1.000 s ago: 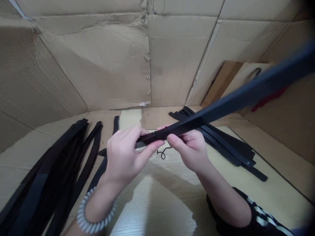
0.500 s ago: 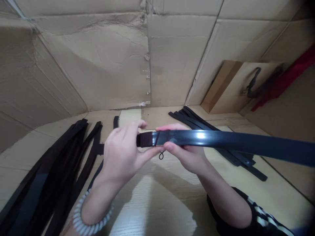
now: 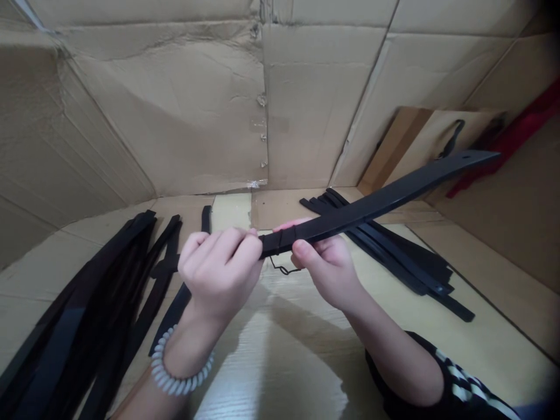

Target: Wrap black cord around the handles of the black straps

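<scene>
Both my hands hold one long black strap (image 3: 376, 201) above a light wooden tabletop (image 3: 280, 361). My left hand (image 3: 219, 271) is curled shut over the strap's near end, fingers wrapped round it. My right hand (image 3: 328, 268) pinches the strap just beyond, thumb on the near side. The strap slants up and to the right, its far tip showing a small hole. A thin black thread (image 3: 282, 268) dangles in a loop below the gripped end. A white coil band (image 3: 181, 367) circles my left wrist.
A thick pile of black straps (image 3: 87, 291) lies on the left. A smaller stack of black straps (image 3: 402, 256) lies on the right behind my hand. Cardboard walls (image 3: 175, 105) enclose the space. A brown paper bag (image 3: 420, 146) and something red (image 3: 520, 131) stand at the right.
The strap swung from level and pointing right to slanting up to the right, its tip now in view. My left fingers closed down over its near end.
</scene>
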A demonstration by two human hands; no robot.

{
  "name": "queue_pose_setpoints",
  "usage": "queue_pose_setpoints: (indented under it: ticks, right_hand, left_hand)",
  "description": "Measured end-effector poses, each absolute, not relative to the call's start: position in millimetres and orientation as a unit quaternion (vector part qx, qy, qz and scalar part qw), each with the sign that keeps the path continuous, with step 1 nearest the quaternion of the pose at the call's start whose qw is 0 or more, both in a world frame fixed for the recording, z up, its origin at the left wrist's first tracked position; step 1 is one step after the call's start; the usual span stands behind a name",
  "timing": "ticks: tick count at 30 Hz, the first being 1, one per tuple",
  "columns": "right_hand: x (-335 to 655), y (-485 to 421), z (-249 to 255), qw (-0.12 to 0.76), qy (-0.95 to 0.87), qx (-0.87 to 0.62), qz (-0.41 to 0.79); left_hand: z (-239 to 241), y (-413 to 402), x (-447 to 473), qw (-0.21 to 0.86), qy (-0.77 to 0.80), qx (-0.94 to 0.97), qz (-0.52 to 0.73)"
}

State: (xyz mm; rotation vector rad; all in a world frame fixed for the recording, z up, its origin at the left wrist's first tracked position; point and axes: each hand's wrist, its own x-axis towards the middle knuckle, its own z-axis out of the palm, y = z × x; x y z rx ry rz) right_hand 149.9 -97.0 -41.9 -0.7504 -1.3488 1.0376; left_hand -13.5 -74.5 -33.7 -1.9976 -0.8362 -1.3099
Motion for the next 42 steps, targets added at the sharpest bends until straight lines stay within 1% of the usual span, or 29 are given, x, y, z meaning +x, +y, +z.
queue_pose_setpoints:
  ticks: [1,2,4,5,6,7,8,9,10,11,14,15,16,17,18,19,20,22,23,24,25,26,29,33,36,39,40,41,42]
  right_hand:
    - [151.2,-97.3,-41.4,0.598,-0.587,-0.320,0.443]
    - [152.6,-97.7,-40.5,0.598,-0.596,-0.316,0.434]
    - [155.3,-99.3,-38.4,0.596,-0.618,-0.309,0.410]
    - [156.5,-100.1,-37.4,0.592,-0.628,-0.308,0.400]
    - [157.4,-100.8,-36.7,0.588,-0.637,-0.309,0.392]
    - [158.0,-101.0,-36.6,0.585,-0.642,-0.314,0.384]
    - [158.4,-100.7,-37.1,0.584,-0.643,-0.319,0.379]
    - [158.6,-99.7,-38.2,0.586,-0.641,-0.321,0.378]
    - [158.6,-98.0,-40.0,0.592,-0.634,-0.320,0.381]
    - [158.6,-95.7,-42.2,0.599,-0.625,-0.318,0.387]
    - [158.8,-88.1,-49.4,0.616,-0.599,-0.309,0.407]
    - [159.2,-86.3,-50.9,0.618,-0.596,-0.310,0.409]
    - [159.7,-85.3,-51.7,0.620,-0.595,-0.311,0.406]
    - [160.4,-85.1,-51.6,0.624,-0.596,-0.312,0.399]
    - [161.0,-85.7,-50.8,0.628,-0.598,-0.312,0.389]
    - [161.5,-86.8,-49.3,0.631,-0.602,-0.310,0.379]
    - [161.8,-88.2,-47.5,0.631,-0.609,-0.308,0.370]
    - [161.4,-91.1,-43.8,0.622,-0.628,-0.302,0.358]
    - [160.9,-92.1,-42.2,0.616,-0.637,-0.301,0.352]
    - [160.3,-92.7,-41.1,0.612,-0.644,-0.301,0.345]
    - [159.8,-92.8,-40.3,0.611,-0.648,-0.303,0.339]
    - [159.5,-92.6,-39.8,0.612,-0.649,-0.305,0.333]
    - [160.5,-91.1,-39.5,0.616,-0.647,-0.317,0.318]
    - [164.6,-89.2,-40.8,0.607,-0.663,-0.369,0.234]
    - [165.9,-86.9,-43.1,0.601,-0.671,-0.384,0.202]
    - [165.2,-84.6,-44.9,0.597,-0.679,-0.376,0.203]
    - [165.0,-84.4,-45.0,0.597,-0.681,-0.372,0.205]
    - [164.9,-84.6,-44.8,0.596,-0.683,-0.368,0.207]
    - [164.9,-85.2,-44.4,0.593,-0.687,-0.364,0.209]
  left_hand:
    - [-31.0,-74.2,-15.5,0.253,-0.327,-0.771,-0.484]
    - [-27.4,-73.9,-18.1,0.177,-0.342,-0.797,-0.465]
    - [-19.0,-73.2,-24.3,-0.031,-0.354,-0.847,-0.396]
    - [-15.0,-72.9,-27.2,-0.142,-0.341,-0.861,-0.349]
    - [-11.8,-72.7,-29.5,-0.231,-0.322,-0.862,-0.316]
    - [-9.6,-72.6,-31.0,-0.283,-0.309,-0.856,-0.303]
    - [-8.8,-72.7,-31.6,-0.299,-0.305,-0.850,-0.308]
    - [-9.3,-72.9,-31.2,-0.279,-0.309,-0.847,-0.329]
    - [-11.1,-73.1,-30.1,-0.225,-0.319,-0.848,-0.359]
    - [-13.9,-73.4,-28.3,-0.144,-0.327,-0.850,-0.387]
    - [-24.3,-74.0,-22.3,0.149,-0.309,-0.826,-0.447]
    - [-26.8,-74.2,-20.8,0.219,-0.296,-0.809,-0.458]
    - [-28.3,-74.3,-19.8,0.255,-0.288,-0.796,-0.467]
    - [-28.6,-74.3,-19.5,0.245,-0.289,-0.799,-0.468]
    - [-27.7,-74.2,-19.7,0.190,-0.298,-0.815,-0.459]
    - [-26.0,-73.9,-20.6,0.095,-0.312,-0.840,-0.433]
    - [-23.8,-73.4,-21.9,-0.024,-0.324,-0.863,-0.387]
    - [-19.6,-72.1,-24.6,-0.264,-0.310,-0.876,-0.260]
    - [-18.5,-71.5,-25.6,-0.347,-0.291,-0.867,-0.207]
    - [-18.1,-71.1,-25.9,-0.392,-0.277,-0.859,-0.179]
    - [-18.7,-70.9,-25.5,-0.408,-0.271,-0.855,-0.173]
    - [-20.1,-71.0,-24.5,-0.400,-0.272,-0.855,-0.187]
    - [-26.8,-71.7,-18.6,-0.325,-0.289,-0.858,-0.273]
    - [-35.7,-69.3,-13.5,-0.240,-0.311,-0.847,-0.357]
    - [-40.8,-65.6,-13.4,-0.139,-0.338,-0.817,-0.445]
    - [-42.0,-64.3,-13.9,0.006,-0.321,-0.780,-0.537]
    - [-40.9,-64.6,-14.6,0.021,-0.312,-0.776,-0.548]
    - [-38.9,-65.0,-15.9,0.000,-0.308,-0.782,-0.542]
    - [-36.4,-65.4,-17.9,-0.064,-0.308,-0.797,-0.515]
